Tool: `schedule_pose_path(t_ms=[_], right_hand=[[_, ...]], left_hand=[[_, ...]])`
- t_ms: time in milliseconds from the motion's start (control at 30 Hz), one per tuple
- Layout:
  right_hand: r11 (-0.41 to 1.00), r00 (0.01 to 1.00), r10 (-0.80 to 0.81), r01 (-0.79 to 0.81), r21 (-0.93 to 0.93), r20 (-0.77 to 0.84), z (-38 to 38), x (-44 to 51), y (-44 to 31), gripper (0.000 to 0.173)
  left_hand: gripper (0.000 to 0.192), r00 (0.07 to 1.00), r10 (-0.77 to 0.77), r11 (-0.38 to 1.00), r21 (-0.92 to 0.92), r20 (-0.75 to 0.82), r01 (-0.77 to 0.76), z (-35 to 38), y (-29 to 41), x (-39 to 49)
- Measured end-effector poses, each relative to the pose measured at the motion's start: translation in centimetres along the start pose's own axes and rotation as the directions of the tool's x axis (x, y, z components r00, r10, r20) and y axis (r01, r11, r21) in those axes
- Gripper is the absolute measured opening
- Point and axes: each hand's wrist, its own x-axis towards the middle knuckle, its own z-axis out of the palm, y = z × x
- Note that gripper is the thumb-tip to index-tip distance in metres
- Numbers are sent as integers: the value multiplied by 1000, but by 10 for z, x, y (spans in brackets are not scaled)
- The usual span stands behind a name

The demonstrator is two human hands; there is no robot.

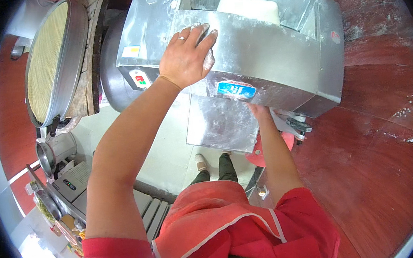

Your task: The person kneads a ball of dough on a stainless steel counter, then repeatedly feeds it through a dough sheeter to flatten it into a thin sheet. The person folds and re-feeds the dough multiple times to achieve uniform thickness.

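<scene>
A metal dough machine, dusted with flour, stands before me. My left hand lies on its sloping top cover, fingers spread and floury, a ring on one finger. White dough sits in the opening above that hand. My right hand reaches beneath the machine's lower front edge, beside a flat metal tray; its fingers are hidden, so what it holds cannot be told. Left of my left hand is a switch plate with a red and a green button.
A large round sieve leans at the left by a wooden board. Flour-specked reddish panels lie at the right. A black knob and a pink round thing are under the machine. A metal pot stands lower left.
</scene>
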Motion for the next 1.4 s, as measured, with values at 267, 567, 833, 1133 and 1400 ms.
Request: schedule_pose_path(t_ms=[267, 567, 833, 1133, 1400], right_hand=[[701, 984, -28, 147, 698, -178, 40, 70, -27, 32], [476, 973, -108, 232, 848, -205, 69, 76, -37, 36], [509, 971, -16, 214, 834, -240, 94, 50, 37, 41], [371, 998, 8, 58, 927, -65, 116, -83, 177, 43], [505, 953, 158, 147, 851, -258, 114, -86, 144, 45]], left_hand=[[53, 1000, 19, 999, 28, -9, -19, 4, -2, -2], [52, 1000, 3, 995, 95, 20, -5, 6, -1, -2], [43, 993, 88, 995, 51, -79, -84, 2, 1, -1], [42, 990, 85, 994, 79, -109, -77, 9, 1, -5], [39, 992, 63, 996, 71, -109, -55, 7, 0, -4]])
